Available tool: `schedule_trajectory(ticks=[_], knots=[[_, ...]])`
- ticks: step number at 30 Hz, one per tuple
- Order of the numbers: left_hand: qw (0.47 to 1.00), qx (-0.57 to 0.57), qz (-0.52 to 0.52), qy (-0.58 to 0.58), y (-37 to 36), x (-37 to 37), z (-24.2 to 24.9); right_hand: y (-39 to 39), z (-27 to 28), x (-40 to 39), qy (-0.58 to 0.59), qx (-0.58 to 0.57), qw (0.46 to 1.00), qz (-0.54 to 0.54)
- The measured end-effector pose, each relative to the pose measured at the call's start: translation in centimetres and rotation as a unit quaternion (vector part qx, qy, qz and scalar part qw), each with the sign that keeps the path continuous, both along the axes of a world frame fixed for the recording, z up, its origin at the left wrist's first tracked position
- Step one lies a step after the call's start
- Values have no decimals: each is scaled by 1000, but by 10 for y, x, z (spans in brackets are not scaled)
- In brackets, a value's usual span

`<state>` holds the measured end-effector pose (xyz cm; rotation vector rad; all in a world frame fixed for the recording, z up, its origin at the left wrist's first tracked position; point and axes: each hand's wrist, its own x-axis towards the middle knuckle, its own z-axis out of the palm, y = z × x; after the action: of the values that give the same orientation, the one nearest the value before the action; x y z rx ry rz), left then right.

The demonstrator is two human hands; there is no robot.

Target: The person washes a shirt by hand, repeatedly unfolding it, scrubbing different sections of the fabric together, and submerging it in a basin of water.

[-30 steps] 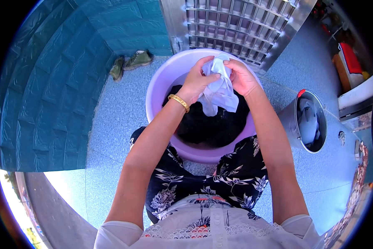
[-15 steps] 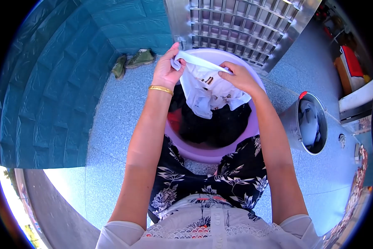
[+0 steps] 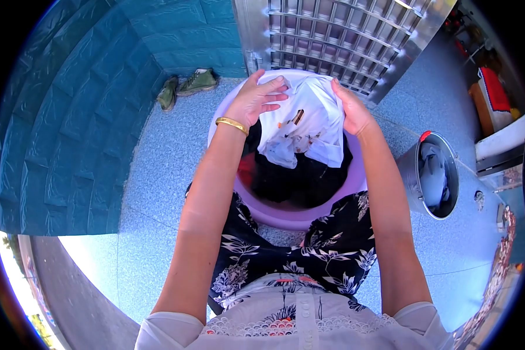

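A white cloth garment point(image 3: 318, 108) with brown and dark marks lies spread over dark wet laundry point(image 3: 291, 181) in a lilac basin point(image 3: 288, 219). The far part of the cloth reaches up to the basin's far rim. My left hand point(image 3: 255, 99), a gold bangle at its wrist, is open at the cloth's upper left edge with its fingers spread. Along the right edge, my right hand point(image 3: 354, 111) rests against the cloth, its visible fingers stretched upward; some of its fingers are hidden. A bit of red fabric point(image 3: 246, 169) shows at the basin's left side.
A metal bucket point(image 3: 411, 175) with grey-blue cloth inside stands to the right. Behind the basin is a metal grille door point(image 3: 332, 44). Green shoes point(image 3: 198, 81) sit by the teal tiled wall point(image 3: 75, 128). My knees in patterned trousers point(image 3: 239, 245) flank the basin's near side.
My left hand has let go of the cloth's edge and spread its fingers. My right hand has shifted to the cloth's right side, and the cloth now lies flatter and wider.
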<state>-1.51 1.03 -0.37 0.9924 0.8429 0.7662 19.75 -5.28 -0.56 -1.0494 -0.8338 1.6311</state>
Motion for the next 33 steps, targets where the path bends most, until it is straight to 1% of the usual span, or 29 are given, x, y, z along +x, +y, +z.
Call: schedule_trajectory(ticks=[1,2,3,4,5,6,8,9,11,12,14,15,17,18,20,21,22,23,24,25,26,28,29,30,31,32,33], knots=[[1000,0,1,-1,0,0,-1,0,0,0,53,-2,999,-6],[999,4,32,22,1,1,-3,0,0,0,106,-4,994,-13],[997,9,64,46,1,1,-3,1,-2,1,106,-3,994,-12],[993,13,95,69,0,2,-3,3,-4,3,144,9,989,-17],[977,52,189,89,-1,5,-3,4,-5,5,182,22,983,-22],[977,52,189,89,2,5,-6,4,-4,6,182,22,983,-22],[954,124,272,35,9,5,-15,5,-3,7,212,19,976,-33],[953,123,273,35,6,6,-14,6,-4,7,212,19,977,-33],[979,161,91,81,-2,12,-14,8,-7,8,225,25,974,-17],[979,161,92,81,-7,17,-16,7,-6,7,225,25,974,-16],[952,239,11,192,-17,30,-26,3,0,3,209,28,977,-18],[952,238,11,191,-17,36,-33,2,1,3,208,27,978,-17],[920,358,66,144,-14,46,-45,1,3,4,183,34,982,10],[920,357,68,143,-16,46,-37,-1,7,3,182,34,983,11],[932,293,201,73,-18,46,-21,-7,17,-1,105,52,993,21],[934,279,220,50,-21,42,-8,-10,20,-5,93,58,994,13],[934,279,217,49,-26,39,1,-10,18,-4,93,59,994,10],[969,211,108,70,-31,35,7,-9,16,-4,61,64,996,33],[986,138,-1,89,-36,34,10,-8,16,-5,27,69,996,58],[970,166,-34,174,-40,38,7,-11,17,-8,1,63,997,41],[970,166,-33,174,-38,40,1,-12,19,-10,1,63,997,41],[937,299,-26,178,-32,42,-14,-15,20,-12,-66,88,993,39],[934,302,-36,188,-28,42,-20,-15,19,-12,-66,88,993,38],[934,302,-36,187,-29,42,-16,-14,17,-11,-136,102,985,40],[943,266,-35,197,-32,41,-11,-13,16,-10,-204,115,971,42],[950,229,-34,208,-33,40,-8,-12,14,-10,-205,115,971,42],[950,230,-34,207,-33,40,-8,-10,11,-9,-194,112,974,17]])
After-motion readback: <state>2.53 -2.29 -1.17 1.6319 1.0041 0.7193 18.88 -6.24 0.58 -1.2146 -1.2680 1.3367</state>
